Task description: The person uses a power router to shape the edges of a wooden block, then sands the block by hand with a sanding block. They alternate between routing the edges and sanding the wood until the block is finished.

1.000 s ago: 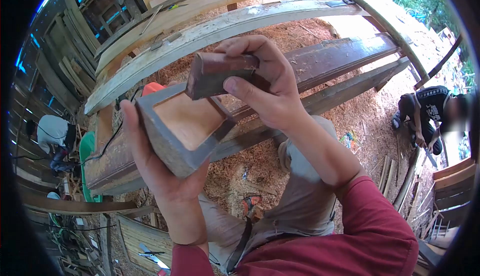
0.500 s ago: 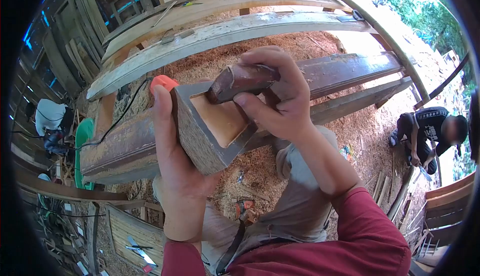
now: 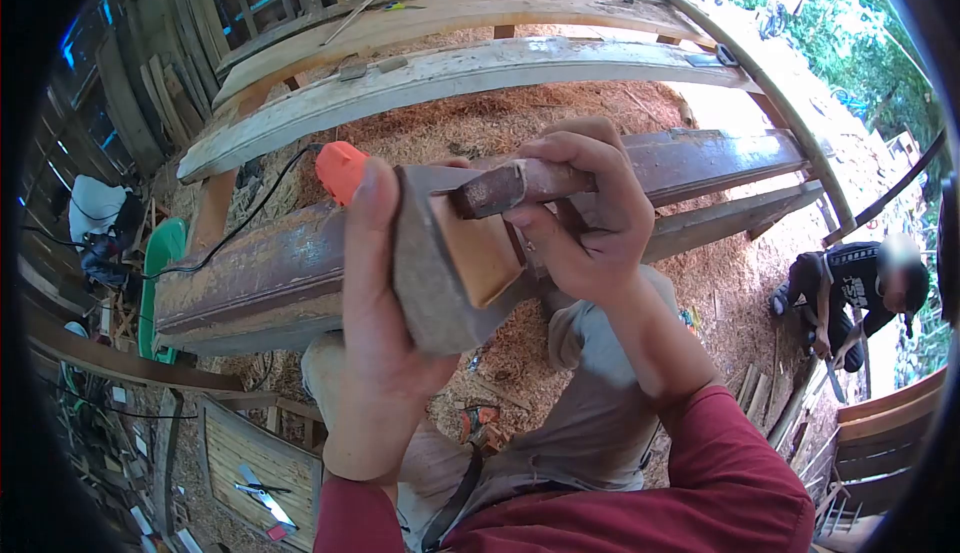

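My left hand wraps around a grey weathered wooden block, thumb up along its left side. The block is tilted and held up in front of me. In its face is a smooth tan recess with a squared outline. My right hand pinches a small dark reddish-brown wooden piece between thumb and fingers. This piece lies slantwise over the upper end of the recess, close against the block. An orange power tool with a black cord shows just behind my left thumb.
A brown beam lies across behind my hands. Farther back, a pale plank spans the workspace. Wood shavings cover the ground. One person crouches at the right, another at the left. A green tub stands at left.
Both hands have shifted slightly right and down with the block and the brown piece. The block has turned a little, and the view has moved slightly.
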The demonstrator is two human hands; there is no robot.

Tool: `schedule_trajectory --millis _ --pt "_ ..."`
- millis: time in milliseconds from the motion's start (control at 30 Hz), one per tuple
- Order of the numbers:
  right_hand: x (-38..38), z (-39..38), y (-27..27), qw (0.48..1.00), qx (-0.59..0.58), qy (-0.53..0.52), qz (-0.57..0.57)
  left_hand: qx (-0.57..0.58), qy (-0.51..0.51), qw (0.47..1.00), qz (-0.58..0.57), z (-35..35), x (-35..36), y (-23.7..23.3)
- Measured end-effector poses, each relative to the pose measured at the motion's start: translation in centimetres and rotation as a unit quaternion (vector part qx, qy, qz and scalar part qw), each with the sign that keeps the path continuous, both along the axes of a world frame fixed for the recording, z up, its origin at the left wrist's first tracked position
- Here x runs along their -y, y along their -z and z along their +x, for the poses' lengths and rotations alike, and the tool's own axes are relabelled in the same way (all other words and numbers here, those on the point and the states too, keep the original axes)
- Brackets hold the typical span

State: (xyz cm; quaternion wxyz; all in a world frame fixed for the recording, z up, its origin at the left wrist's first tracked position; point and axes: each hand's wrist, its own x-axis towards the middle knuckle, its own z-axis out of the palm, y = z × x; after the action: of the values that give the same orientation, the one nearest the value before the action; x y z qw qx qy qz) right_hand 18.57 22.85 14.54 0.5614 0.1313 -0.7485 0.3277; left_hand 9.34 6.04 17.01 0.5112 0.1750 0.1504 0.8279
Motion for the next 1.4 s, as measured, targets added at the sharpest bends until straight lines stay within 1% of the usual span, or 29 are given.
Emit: schedule_trajectory --millis 100,200,300,400,500,600,700,800,900,1000,1100,1200,1300,1400 --pt "-0.3 -0.2 0.1 1.0 0.012 -0.006 -0.012 -0.044 -0.072 0.994 -0.069 0.6 0.9 -1.6" --pt "-0.2 -0.4 0.1 1.0 -0.001 0.001 -0.007 -0.05 -0.066 0.994 -0.065 0.2 0.1 -0.3" --pt "0.0 -0.4 -0.4 1.0 -0.014 -0.01 0.011 0.041 -0.011 0.999 -0.033 0.3 -0.3 0.2" --pt "-0.2 -0.3 -0.4 1.0 0.014 -0.014 0.001 -0.038 -0.077 0.991 -0.106 0.7 0.6 -1.6" --pt "-0.2 -0.6 0.0 1.0 0.016 -0.002 -0.009 -0.026 -0.094 0.991 -0.091 0.6 0.2 -1.3" --pt "-0.2 -0.4 0.0 1.0 0.005 -0.005 -0.006 -0.022 -0.039 0.995 -0.086 -0.1 -0.5 0.2" --pt "-0.3 -0.3 -0.2 1.0 0.003 -0.007 0.002 -0.039 -0.067 0.991 -0.106 0.3 -0.5 -0.3" --pt "-0.4 -0.2 0.1 0.999 0.014 -0.024 -0.035 -0.054 -0.107 0.987 -0.108 0.9 -0.7 -0.5" --pt "-0.7 -0.2 0.3 0.999 -0.003 -0.031 -0.031 -0.061 -0.072 0.992 -0.083 0.5 -1.2 0.4" --pt "-0.5 0.0 0.3 0.998 0.005 -0.047 -0.047 -0.054 -0.083 0.989 -0.106 0.6 -0.9 0.2" --pt "-0.8 0.2 0.0 1.0 0.007 -0.023 -0.007 -0.064 -0.094 0.989 -0.093 1.2 -0.2 -0.7" --pt "-0.7 0.4 -0.1 1.0 -0.005 -0.011 -0.006 -0.055 -0.092 0.993 -0.039 1.9 -0.5 -0.4" --pt "-0.4 0.0 0.1 0.998 -0.016 -0.046 -0.045 -0.09 -0.092 0.99 -0.061 1.4 -0.7 -0.3" --pt "-0.3 0.2 -0.3 0.999 -0.031 -0.029 0.002 -0.024 -0.021 0.999 -0.015 1.8 -0.5 0.1"
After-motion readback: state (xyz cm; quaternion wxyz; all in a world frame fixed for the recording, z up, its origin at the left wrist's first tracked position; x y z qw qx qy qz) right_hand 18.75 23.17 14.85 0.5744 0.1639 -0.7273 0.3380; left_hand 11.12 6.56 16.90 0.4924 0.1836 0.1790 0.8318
